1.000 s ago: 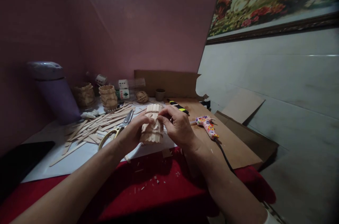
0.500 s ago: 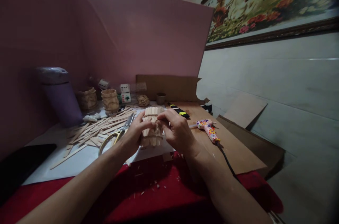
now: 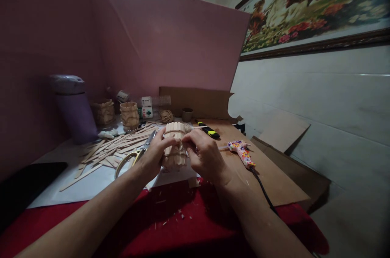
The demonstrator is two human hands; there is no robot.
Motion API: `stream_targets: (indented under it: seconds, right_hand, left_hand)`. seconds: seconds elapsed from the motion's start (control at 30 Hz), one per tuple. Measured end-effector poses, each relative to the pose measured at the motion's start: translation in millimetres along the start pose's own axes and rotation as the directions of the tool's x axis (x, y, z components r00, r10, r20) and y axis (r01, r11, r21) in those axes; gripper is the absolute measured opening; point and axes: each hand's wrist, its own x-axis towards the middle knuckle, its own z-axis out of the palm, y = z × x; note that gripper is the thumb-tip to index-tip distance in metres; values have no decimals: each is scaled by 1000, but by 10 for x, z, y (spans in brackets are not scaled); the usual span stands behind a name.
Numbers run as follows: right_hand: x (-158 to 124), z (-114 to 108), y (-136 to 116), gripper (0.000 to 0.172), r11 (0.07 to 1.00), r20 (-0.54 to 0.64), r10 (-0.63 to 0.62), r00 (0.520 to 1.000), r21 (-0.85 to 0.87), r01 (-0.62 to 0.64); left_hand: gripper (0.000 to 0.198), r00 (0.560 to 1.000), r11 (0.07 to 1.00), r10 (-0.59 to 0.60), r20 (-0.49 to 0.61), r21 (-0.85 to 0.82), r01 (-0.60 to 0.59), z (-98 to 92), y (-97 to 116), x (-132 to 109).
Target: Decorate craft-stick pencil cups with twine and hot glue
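Observation:
A small holder (image 3: 175, 156) of upright craft sticks, with twine wound around it, stands before me on white paper. My left hand (image 3: 158, 147) is closed around its left side, thumb across the front. At the holder's right side my right hand (image 3: 202, 150) pinches with thumb and fingertips against the surface; what lies between them is too small to make out. A thin pale strip (image 3: 199, 127) shows just above the right knuckles. Scissors (image 3: 129, 159) with gold handles lie beside my left wrist.
Loose craft sticks (image 3: 115, 146) are spread at left, near a purple bottle (image 3: 76, 113) and a finished stick holder (image 3: 129, 115). A twine ball (image 3: 166, 116) and small pot (image 3: 187, 114) sit behind. At right are a utility knife (image 3: 207, 129) and a corded glue gun (image 3: 241, 152).
The whole view has shifted slightly. My right fingers have moved a little at the holder's side, and a pale strip now shows above the right hand. My left hand keeps its hold.

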Motion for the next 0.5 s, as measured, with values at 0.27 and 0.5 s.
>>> stream_targets:
  seconds: [0.27,0.5]
  right_hand:
    - [0,-2,10,17,997,17,68,998,37,-68]
    - [13,-21,28,21,997,30,75,997,27,-76]
  left_hand:
    - [51,1000,1000,12,26,-23,-12,6,-8,5]
    - [47,996,997,54,68,44,-57,-19,-50,40]
